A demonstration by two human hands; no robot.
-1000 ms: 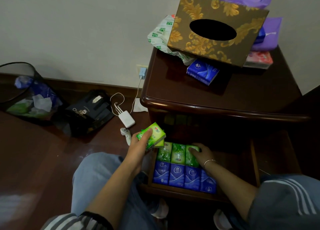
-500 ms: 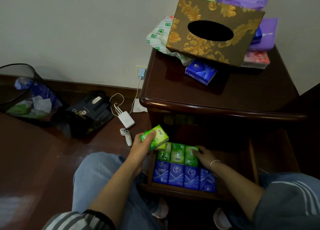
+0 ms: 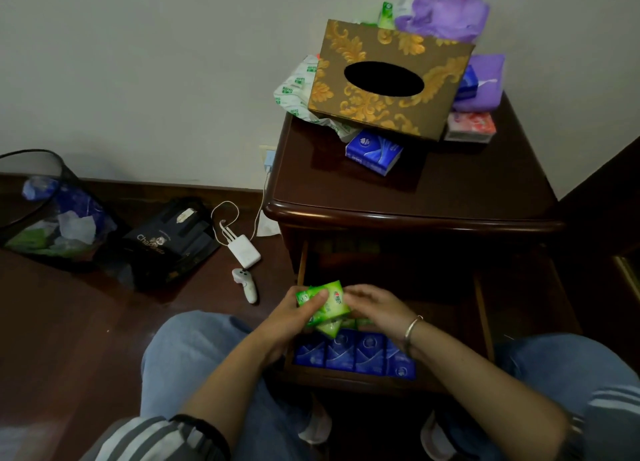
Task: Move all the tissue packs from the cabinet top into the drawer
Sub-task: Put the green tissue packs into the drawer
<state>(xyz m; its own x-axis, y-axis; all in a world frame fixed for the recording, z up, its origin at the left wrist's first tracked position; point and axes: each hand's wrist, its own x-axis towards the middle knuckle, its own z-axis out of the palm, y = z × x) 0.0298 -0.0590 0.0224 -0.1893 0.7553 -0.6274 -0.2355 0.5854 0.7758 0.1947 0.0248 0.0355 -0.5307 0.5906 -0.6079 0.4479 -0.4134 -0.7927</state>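
Both the left hand [image 3: 294,318] and the right hand [image 3: 374,308] are clamped on a small bundle of green tissue packs [image 3: 325,303], held just above the open drawer [image 3: 485,322], probably so that it can be squared before being slotted behind the row of blue packs [image 3: 356,355] stood on edge. Soft, glossy film wrappers are seen; a loose blue pack [image 3: 374,152] and a red pack [image 3: 471,126] are left on the polished cabinet top [image 3: 450,190]

You wear pale blue jeans [image 3: 194,353] on both legs, a grey top whose left sleeve [image 3: 156,440] and right sleeve [image 3: 613,401] carry lighter stripes, the left ending in a dark cuff, a thin silver bangle [image 3: 412,329] on your right wrist, and pale shoes [image 3: 317,426].
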